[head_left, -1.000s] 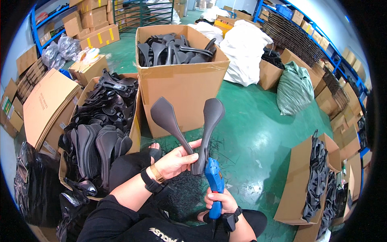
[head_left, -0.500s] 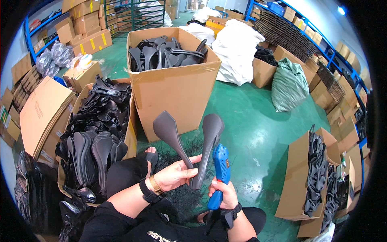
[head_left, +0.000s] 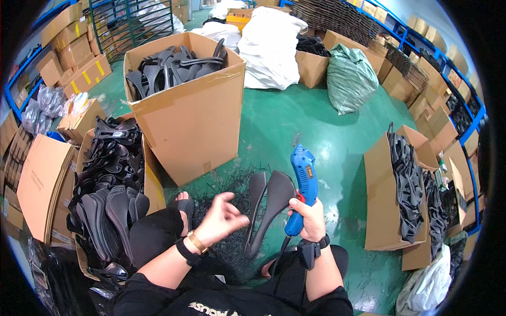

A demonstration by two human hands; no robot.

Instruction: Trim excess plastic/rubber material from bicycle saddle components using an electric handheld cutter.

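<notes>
beside cartons of black pieces, left hand half-spread, apparently empty, right hand snug around blue tool

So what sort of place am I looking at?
Probably a workshop or factory storeroom: cardboard boxes hold black saddle-shaped parts, dark trimmings litter the green floor, and the person's right hand grips a blue corded tool.

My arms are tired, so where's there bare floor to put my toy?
The big bare patch of green floor lies between the tall box, the green sack and the right-hand box. It's crowded near the left hand: black scraps lie under it, two black pieces are beside it, and the left-hand box is full.
</notes>
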